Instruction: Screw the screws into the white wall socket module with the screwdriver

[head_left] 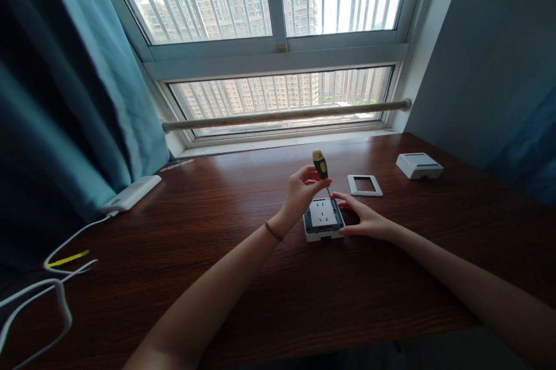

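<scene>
Pinching a yellow-and-black screwdriver (320, 164) nearly upright between thumb and fingers of the left hand (300, 190) — blade down at the far right part of a five-hole wall socket (324, 213), set right of centre on the dark wooden worktop (243, 185). Touching the socket's right side with thumb and fingers of the right hand (367, 220), spread wide. Towards the worktop's far right corner, a white box (419, 166); between box and socket, a square white frame (352, 186). Near the far left corner, against a blue curtain (108, 98), a long white block (132, 193) with white cable (78, 235). Beyond the far edge — a metal rail (286, 118) across a bright window (278, 57).
</scene>
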A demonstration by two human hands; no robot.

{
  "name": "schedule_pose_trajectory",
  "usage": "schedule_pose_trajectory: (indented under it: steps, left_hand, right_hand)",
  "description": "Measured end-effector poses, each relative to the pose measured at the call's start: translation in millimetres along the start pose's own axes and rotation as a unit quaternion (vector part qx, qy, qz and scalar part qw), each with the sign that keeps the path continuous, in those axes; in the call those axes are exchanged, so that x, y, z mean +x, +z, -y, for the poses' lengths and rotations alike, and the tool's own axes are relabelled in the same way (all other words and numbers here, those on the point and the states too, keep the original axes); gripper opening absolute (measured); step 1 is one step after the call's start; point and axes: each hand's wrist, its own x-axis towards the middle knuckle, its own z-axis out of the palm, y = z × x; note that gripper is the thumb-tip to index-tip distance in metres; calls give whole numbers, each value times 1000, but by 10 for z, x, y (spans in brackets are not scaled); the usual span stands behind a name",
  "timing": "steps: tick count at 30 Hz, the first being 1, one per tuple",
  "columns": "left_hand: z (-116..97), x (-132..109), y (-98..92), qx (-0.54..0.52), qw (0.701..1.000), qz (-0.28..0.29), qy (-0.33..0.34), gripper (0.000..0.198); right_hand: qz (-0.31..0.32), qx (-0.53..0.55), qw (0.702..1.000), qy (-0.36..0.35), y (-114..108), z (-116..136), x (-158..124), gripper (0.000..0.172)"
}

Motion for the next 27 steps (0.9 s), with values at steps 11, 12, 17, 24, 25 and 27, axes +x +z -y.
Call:
schedule_pose_trajectory:
  steps: [11,12,17,24,25,27]
  left_hand:
    - [-6,-19,38,-29,999,37,23,25]
    - [8,-18,37,-15,999,27,27,26]
    - [63,-2,14,44,998,-18,37,32]
    - [-13,-16,26,-47,997,56,-1,32]
    - [-20,-19,32,-62,996,64,1,31]
    - [-27,-23,42,-77,994,72,9,27]
  right_hand:
    - [-1,1,1000,-3,5,-16,7,84]
    - [-1,-1,1000,-3,4,-13,7,84]
    - [0,-7,1000,-7,-2,-15,6,84]
    - [0,0,1000,-6,3,-28,5,84]
    - [-1,1,1000,-7,3,-29,5,84]
    - [-2,2,1000,-7,4,-31,7,84]
